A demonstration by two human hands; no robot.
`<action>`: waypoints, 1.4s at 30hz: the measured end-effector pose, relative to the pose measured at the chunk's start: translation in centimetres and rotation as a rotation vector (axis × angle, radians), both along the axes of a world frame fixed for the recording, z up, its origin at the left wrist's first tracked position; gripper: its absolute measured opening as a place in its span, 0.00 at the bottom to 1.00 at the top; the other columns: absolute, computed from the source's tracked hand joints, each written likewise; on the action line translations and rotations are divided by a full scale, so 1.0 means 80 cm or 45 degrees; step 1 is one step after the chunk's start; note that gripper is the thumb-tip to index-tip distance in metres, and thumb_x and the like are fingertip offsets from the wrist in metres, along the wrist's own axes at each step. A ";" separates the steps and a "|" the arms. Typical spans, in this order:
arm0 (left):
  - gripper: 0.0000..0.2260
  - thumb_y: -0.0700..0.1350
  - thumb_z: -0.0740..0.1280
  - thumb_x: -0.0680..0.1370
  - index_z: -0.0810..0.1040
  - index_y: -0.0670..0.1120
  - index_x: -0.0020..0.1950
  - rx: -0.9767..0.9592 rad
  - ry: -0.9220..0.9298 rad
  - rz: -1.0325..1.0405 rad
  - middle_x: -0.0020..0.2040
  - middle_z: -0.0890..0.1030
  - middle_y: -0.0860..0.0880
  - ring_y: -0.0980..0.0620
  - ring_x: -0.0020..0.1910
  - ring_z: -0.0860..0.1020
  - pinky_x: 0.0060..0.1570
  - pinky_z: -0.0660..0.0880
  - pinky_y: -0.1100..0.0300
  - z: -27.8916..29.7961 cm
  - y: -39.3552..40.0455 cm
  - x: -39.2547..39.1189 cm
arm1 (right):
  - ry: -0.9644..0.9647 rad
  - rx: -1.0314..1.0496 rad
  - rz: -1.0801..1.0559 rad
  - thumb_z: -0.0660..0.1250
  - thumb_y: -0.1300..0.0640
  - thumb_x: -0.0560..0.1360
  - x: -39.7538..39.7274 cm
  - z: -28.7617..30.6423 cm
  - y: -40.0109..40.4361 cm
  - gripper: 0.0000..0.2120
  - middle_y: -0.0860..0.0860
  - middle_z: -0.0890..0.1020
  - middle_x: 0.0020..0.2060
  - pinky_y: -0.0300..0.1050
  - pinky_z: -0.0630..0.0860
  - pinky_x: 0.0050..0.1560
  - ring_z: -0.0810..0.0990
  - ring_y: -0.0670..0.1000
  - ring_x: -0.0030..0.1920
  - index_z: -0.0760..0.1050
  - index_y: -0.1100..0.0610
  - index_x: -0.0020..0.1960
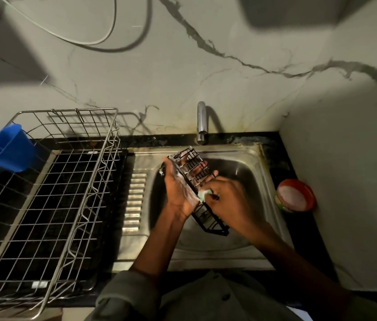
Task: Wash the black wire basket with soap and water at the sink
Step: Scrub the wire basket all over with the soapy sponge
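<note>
We hold the black wire basket (196, 181), a long narrow rack of thin metal bars, tilted above the stainless steel sink (254, 237). The left hand (180, 184) supports it from beneath: the palm lies against one long side, and the fingers (200, 169) show through the bars, wrapped around the frame. The right hand (226, 195) has its fingers curled around a small pale green scrubbing pad (203, 195), which presses against the basket just beside the left palm.

Progress, as judged from this view: the soaping step is under way. White lather coats the left palm and the upper bars of the basket. The lower end of the basket, nearest the right wrist, shows no obvious foam, so we judge it has yet to be scrubbed. No stream is visible beneath the grey metal tap (201, 122), so rinsing remains to be done.

Beyond the left fingers, on the black counter (282, 163), stands a large silver wire dish rack (50, 193) with a blue plastic cup (6, 149) hung on its rim. Beyond the right fingers sits a round red tub (296, 195) with pale contents, possibly soap.

Limits of the view: motion blur softens both hands and the pad. The right fingertips are hidden under the hand. The sink drain is covered by the arms, and dim lighting obscures the basin floor
</note>
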State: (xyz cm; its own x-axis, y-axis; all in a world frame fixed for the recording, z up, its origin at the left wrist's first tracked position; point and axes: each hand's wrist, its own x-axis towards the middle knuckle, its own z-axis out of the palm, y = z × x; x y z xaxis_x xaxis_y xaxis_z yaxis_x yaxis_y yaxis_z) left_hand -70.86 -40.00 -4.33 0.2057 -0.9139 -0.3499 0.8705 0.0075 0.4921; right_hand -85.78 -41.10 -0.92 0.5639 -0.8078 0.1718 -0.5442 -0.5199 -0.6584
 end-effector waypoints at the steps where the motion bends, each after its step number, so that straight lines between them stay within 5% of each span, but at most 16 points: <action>1: 0.39 0.74 0.62 0.77 0.75 0.45 0.75 0.006 -0.011 -0.008 0.75 0.71 0.36 0.34 0.73 0.71 0.71 0.69 0.34 0.000 0.002 -0.003 | -0.018 -0.020 -0.106 0.74 0.63 0.74 0.007 0.001 -0.010 0.13 0.47 0.84 0.51 0.31 0.78 0.42 0.80 0.41 0.42 0.84 0.51 0.55; 4: 0.42 0.76 0.58 0.76 0.76 0.44 0.74 0.039 -0.029 -0.069 0.73 0.75 0.35 0.35 0.69 0.76 0.65 0.75 0.38 0.009 0.005 -0.012 | -0.083 -0.048 -0.429 0.74 0.63 0.74 0.020 0.019 -0.031 0.12 0.48 0.85 0.52 0.25 0.69 0.32 0.79 0.41 0.40 0.83 0.52 0.56; 6: 0.41 0.75 0.59 0.77 0.75 0.42 0.74 0.003 0.009 -0.043 0.74 0.72 0.34 0.34 0.71 0.74 0.69 0.74 0.37 0.006 0.000 -0.011 | -0.043 -0.098 -0.252 0.73 0.63 0.74 0.026 0.018 -0.014 0.11 0.48 0.84 0.51 0.25 0.70 0.38 0.80 0.45 0.43 0.84 0.53 0.55; 8: 0.39 0.74 0.62 0.77 0.75 0.44 0.74 0.010 0.027 -0.001 0.75 0.68 0.33 0.31 0.75 0.67 0.71 0.71 0.34 0.002 -0.007 -0.005 | 0.016 -0.227 -0.004 0.71 0.62 0.74 0.026 0.004 0.012 0.10 0.49 0.82 0.51 0.39 0.78 0.45 0.81 0.49 0.47 0.84 0.53 0.53; 12: 0.34 0.76 0.58 0.75 0.88 0.51 0.58 -0.004 -0.042 -0.024 0.64 0.84 0.41 0.39 0.64 0.82 0.64 0.78 0.37 0.006 -0.006 -0.010 | -0.036 -0.136 -0.534 0.73 0.61 0.74 0.013 0.008 -0.008 0.11 0.49 0.82 0.53 0.45 0.81 0.47 0.81 0.49 0.50 0.82 0.51 0.55; 16: 0.35 0.76 0.60 0.76 0.86 0.49 0.62 0.072 -0.056 0.023 0.67 0.80 0.40 0.39 0.69 0.76 0.76 0.64 0.35 -0.007 -0.010 -0.009 | -0.078 -0.247 -0.069 0.74 0.63 0.73 0.026 0.010 -0.010 0.12 0.49 0.83 0.52 0.39 0.81 0.44 0.81 0.46 0.47 0.83 0.53 0.55; 20: 0.40 0.80 0.59 0.71 0.86 0.50 0.62 0.070 -0.121 -0.100 0.67 0.82 0.39 0.34 0.67 0.79 0.70 0.69 0.31 -0.003 -0.008 -0.013 | -0.177 -0.069 -0.641 0.73 0.61 0.74 0.033 0.020 -0.043 0.12 0.47 0.83 0.54 0.33 0.77 0.45 0.81 0.46 0.48 0.82 0.51 0.56; 24: 0.41 0.75 0.65 0.74 0.77 0.42 0.70 0.023 -0.048 -0.030 0.66 0.77 0.37 0.38 0.64 0.76 0.79 0.57 0.35 -0.009 -0.014 -0.002 | -0.053 -0.278 -0.022 0.73 0.63 0.73 0.029 0.001 -0.004 0.11 0.47 0.81 0.53 0.41 0.80 0.45 0.81 0.46 0.48 0.84 0.52 0.53; 28: 0.45 0.79 0.60 0.72 0.76 0.47 0.75 0.057 -0.088 -0.095 0.69 0.79 0.38 0.36 0.67 0.78 0.62 0.77 0.37 0.003 -0.009 -0.008 | -0.244 0.016 -0.655 0.73 0.62 0.74 0.022 0.002 -0.029 0.13 0.46 0.85 0.52 0.43 0.84 0.42 0.83 0.43 0.45 0.82 0.49 0.56; 32: 0.43 0.75 0.60 0.77 0.74 0.42 0.76 0.104 -0.129 0.007 0.74 0.73 0.33 0.35 0.69 0.75 0.75 0.65 0.34 0.000 -0.008 -0.013 | -0.344 0.149 -0.318 0.74 0.62 0.74 0.033 -0.004 -0.003 0.11 0.41 0.86 0.48 0.43 0.84 0.47 0.84 0.39 0.46 0.84 0.49 0.53; 36: 0.39 0.77 0.56 0.76 0.81 0.48 0.69 0.106 -0.169 -0.082 0.66 0.82 0.40 0.39 0.59 0.83 0.63 0.73 0.41 0.007 -0.008 -0.017 | -0.423 0.146 -0.491 0.74 0.59 0.75 0.046 0.020 -0.042 0.10 0.46 0.87 0.49 0.42 0.83 0.46 0.84 0.40 0.45 0.83 0.51 0.56; 42: 0.37 0.75 0.60 0.77 0.81 0.45 0.67 0.092 -0.080 -0.068 0.64 0.82 0.39 0.40 0.66 0.79 0.71 0.72 0.41 -0.004 -0.007 -0.012 | -0.331 -0.093 -0.366 0.74 0.62 0.75 0.073 0.017 -0.046 0.07 0.49 0.85 0.48 0.43 0.81 0.47 0.82 0.45 0.47 0.84 0.54 0.52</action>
